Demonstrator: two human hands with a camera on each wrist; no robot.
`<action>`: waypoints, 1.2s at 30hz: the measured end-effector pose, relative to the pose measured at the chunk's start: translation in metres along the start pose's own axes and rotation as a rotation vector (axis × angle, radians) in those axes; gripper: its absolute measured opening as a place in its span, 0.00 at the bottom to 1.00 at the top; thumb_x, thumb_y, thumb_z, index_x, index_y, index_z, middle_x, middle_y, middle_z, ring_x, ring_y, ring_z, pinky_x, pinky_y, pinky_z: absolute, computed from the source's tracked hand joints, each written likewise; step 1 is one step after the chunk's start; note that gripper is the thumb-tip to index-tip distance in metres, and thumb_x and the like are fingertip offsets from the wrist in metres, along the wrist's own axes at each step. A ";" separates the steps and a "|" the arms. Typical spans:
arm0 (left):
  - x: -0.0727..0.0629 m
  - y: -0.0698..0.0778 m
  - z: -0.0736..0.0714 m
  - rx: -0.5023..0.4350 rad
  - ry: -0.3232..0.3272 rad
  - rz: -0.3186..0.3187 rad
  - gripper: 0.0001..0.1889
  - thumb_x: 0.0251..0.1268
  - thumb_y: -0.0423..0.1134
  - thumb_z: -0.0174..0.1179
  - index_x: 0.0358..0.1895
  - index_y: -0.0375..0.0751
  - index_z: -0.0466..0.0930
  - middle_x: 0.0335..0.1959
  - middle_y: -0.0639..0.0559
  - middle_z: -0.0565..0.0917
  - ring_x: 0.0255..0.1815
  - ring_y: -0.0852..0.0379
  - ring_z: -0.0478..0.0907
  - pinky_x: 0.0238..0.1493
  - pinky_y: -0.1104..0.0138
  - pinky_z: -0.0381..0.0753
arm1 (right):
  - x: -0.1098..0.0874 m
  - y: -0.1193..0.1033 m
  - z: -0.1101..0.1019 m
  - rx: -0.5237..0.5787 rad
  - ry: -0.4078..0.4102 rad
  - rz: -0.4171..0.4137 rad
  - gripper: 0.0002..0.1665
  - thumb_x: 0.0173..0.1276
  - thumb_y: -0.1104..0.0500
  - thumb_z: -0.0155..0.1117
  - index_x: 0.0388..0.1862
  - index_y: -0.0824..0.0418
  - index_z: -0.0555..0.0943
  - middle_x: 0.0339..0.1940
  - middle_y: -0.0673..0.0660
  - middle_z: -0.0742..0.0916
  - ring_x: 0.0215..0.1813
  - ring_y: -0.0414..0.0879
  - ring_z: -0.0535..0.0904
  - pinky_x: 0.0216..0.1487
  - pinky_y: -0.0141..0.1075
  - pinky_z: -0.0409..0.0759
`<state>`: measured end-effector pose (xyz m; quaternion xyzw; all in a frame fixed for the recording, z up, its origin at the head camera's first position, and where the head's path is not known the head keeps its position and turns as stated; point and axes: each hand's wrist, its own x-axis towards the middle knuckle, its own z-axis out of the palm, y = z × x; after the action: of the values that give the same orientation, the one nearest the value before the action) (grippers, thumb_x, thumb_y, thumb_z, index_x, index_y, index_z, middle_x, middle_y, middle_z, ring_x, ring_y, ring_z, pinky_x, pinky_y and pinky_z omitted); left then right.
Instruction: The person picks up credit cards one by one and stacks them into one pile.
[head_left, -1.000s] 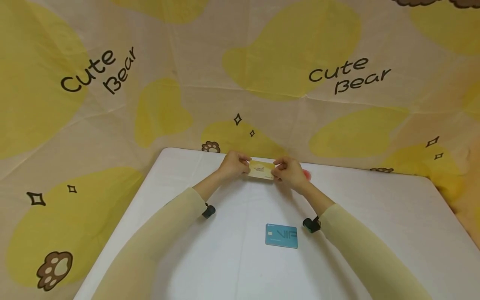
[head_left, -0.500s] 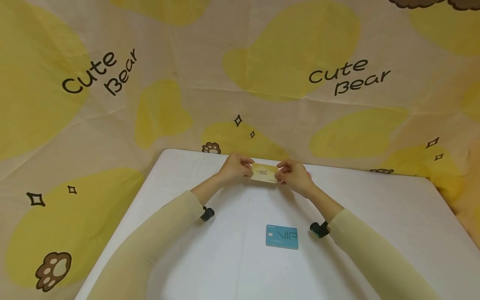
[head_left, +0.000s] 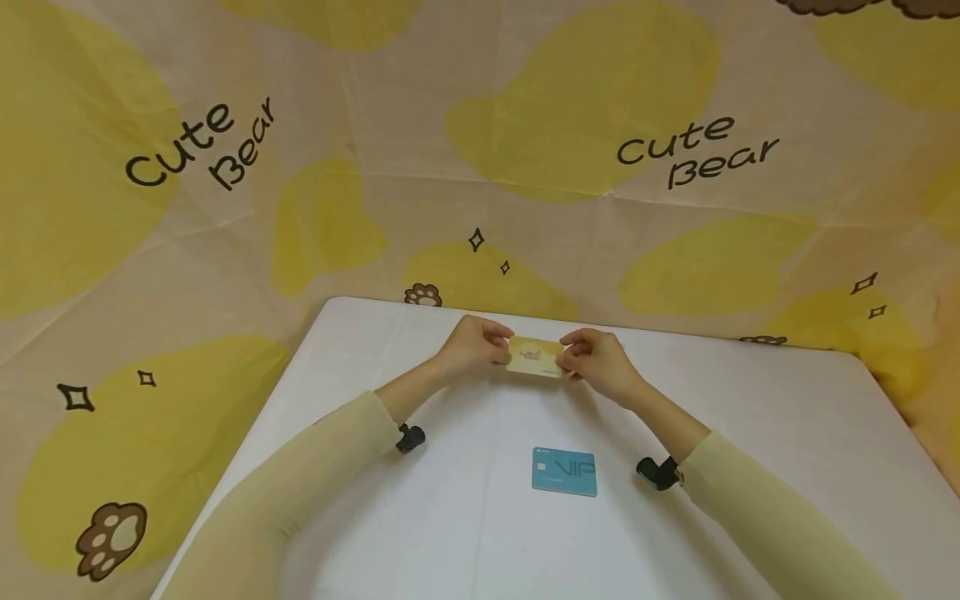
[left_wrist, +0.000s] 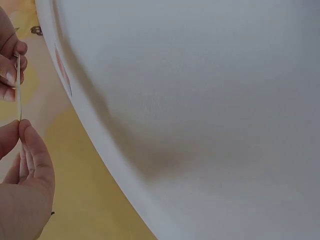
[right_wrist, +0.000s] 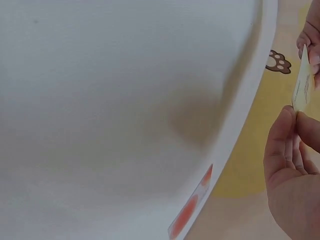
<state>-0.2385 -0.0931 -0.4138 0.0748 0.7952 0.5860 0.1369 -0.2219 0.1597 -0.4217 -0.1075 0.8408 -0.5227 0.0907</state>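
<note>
A yellow-and-cream card (head_left: 535, 357) is held up above the table, its printed face toward the head camera. My left hand (head_left: 471, 347) pinches its left end between thumb and fingers. At the opposite end, my right hand (head_left: 600, 360) grips it the same way. Both wrist views show the card nearly edge-on, in the left wrist view as a thin strip (left_wrist: 19, 92). Nearer me, a blue card (head_left: 564, 472) marked VIP lies flat, touched by neither hand.
The white table (head_left: 420, 533) ends at a rounded far edge, just behind the hands. A red-and-white printed card (right_wrist: 191, 207) lies by that edge in the right wrist view, hidden in the head view. A patterned cloth (head_left: 540, 125) hangs behind.
Both hands have drawn the yellow card toward me and slightly right, away from the far edge. The red patch beside my right hand is now hidden in the head view. The blue card stays put.
</note>
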 end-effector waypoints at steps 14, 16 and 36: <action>-0.020 0.001 0.010 -0.039 -0.031 -0.032 0.19 0.55 0.21 0.71 0.53 0.27 0.86 0.30 0.48 0.85 0.30 0.58 0.83 0.41 0.64 0.88 | -0.023 -0.002 -0.004 -0.022 -0.008 0.005 0.20 0.71 0.69 0.70 0.57 0.79 0.78 0.38 0.64 0.88 0.36 0.49 0.86 0.38 0.37 0.88; -0.022 0.001 0.011 -0.052 -0.035 -0.032 0.19 0.55 0.21 0.71 0.53 0.26 0.86 0.31 0.48 0.85 0.30 0.58 0.83 0.42 0.63 0.88 | -0.026 -0.004 -0.004 -0.015 -0.005 0.002 0.20 0.70 0.69 0.70 0.56 0.79 0.79 0.38 0.64 0.88 0.36 0.48 0.86 0.38 0.36 0.88; -0.047 -0.003 0.025 -0.035 -0.095 -0.037 0.16 0.56 0.24 0.72 0.50 0.28 0.88 0.29 0.49 0.86 0.29 0.59 0.84 0.39 0.64 0.88 | -0.068 -0.004 -0.006 -0.022 -0.024 0.060 0.23 0.70 0.63 0.73 0.58 0.75 0.80 0.40 0.61 0.90 0.37 0.50 0.86 0.40 0.35 0.87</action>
<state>-0.1859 -0.0843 -0.4178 0.0854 0.7787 0.5928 0.1866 -0.1579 0.1819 -0.4127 -0.0894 0.8482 -0.5092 0.1154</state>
